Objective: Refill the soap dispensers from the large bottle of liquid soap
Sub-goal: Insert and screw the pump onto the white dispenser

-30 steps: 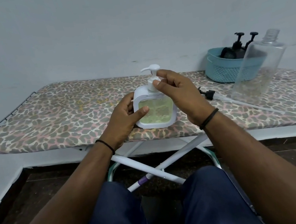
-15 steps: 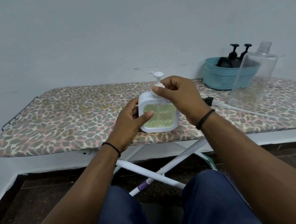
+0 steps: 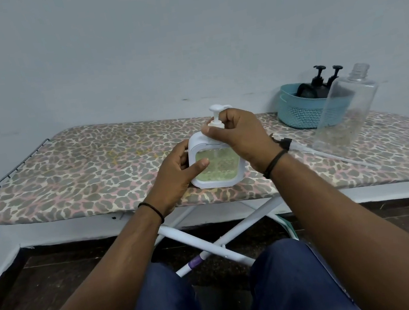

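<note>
Our left hand (image 3: 174, 175) grips the soap dispenser (image 3: 215, 166) at the ironing board's (image 3: 94, 171) near edge; our right hand (image 3: 240, 133) pinches its pump collar (image 3: 216, 125).

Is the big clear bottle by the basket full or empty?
Empty, or nearly so. The clear bottle has no cap, and the teal basket and the board's pattern show straight through it. A thin residue at the bottom cannot be ruled out.

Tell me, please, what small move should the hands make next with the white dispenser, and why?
Probably keep twisting the pump collar until it is tight. The right hand pinches the collar, the left hand steadies the white dispenser, which already shows greenish soap inside, and the large clear bottle looks empty.
</note>
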`<state>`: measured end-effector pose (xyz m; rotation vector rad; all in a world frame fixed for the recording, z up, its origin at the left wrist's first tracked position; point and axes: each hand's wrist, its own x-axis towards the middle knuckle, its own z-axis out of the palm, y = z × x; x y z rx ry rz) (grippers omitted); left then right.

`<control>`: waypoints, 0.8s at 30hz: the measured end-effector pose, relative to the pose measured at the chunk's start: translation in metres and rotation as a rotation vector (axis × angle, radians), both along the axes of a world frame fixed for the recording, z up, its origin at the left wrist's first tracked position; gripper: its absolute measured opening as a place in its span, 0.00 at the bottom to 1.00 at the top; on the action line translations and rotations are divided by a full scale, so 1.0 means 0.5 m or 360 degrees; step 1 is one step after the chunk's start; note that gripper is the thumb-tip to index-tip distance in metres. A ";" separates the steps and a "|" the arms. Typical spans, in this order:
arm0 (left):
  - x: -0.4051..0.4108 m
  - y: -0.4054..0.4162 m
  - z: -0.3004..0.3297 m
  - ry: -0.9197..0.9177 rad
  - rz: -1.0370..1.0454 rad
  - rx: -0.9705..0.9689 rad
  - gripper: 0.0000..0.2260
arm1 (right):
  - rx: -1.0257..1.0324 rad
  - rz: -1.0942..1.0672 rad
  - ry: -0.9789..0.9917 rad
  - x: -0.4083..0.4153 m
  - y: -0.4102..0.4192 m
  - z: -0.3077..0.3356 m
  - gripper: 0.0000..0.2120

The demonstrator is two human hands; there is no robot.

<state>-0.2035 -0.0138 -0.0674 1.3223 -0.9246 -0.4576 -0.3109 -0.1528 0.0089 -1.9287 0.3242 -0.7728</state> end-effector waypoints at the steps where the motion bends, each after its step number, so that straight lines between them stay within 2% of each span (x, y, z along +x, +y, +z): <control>1: 0.000 0.000 0.000 0.0001 0.0000 0.0001 0.21 | -0.0022 -0.0053 -0.0011 0.001 0.007 -0.004 0.18; 3: -0.001 0.000 0.000 0.0007 -0.0004 0.0000 0.21 | 0.0001 -0.0047 -0.0017 0.002 0.013 -0.008 0.18; 6: -0.003 0.001 0.002 0.0023 -0.0010 -0.0003 0.22 | 0.0176 0.0109 0.0059 -0.005 0.003 -0.001 0.12; 9: -0.001 0.002 0.002 0.0020 -0.0009 0.0001 0.21 | 0.0123 0.0133 0.0074 -0.009 -0.003 0.000 0.08; 14: -0.001 0.001 0.001 0.0017 -0.0016 0.0006 0.21 | 0.0024 -0.0102 -0.0049 0.003 0.022 -0.015 0.11; 19: 0.002 0.002 0.001 0.0045 -0.0023 0.0002 0.22 | 0.0276 0.0163 0.0118 -0.010 -0.001 0.006 0.09; 21: 0.003 0.002 0.000 0.0044 -0.0032 0.0001 0.21 | 0.0178 0.0120 0.0115 -0.012 -0.003 0.003 0.09; 24: 0.002 0.002 0.000 0.0023 -0.0033 0.0001 0.19 | 0.0008 -0.0119 0.0051 -0.001 0.010 -0.012 0.16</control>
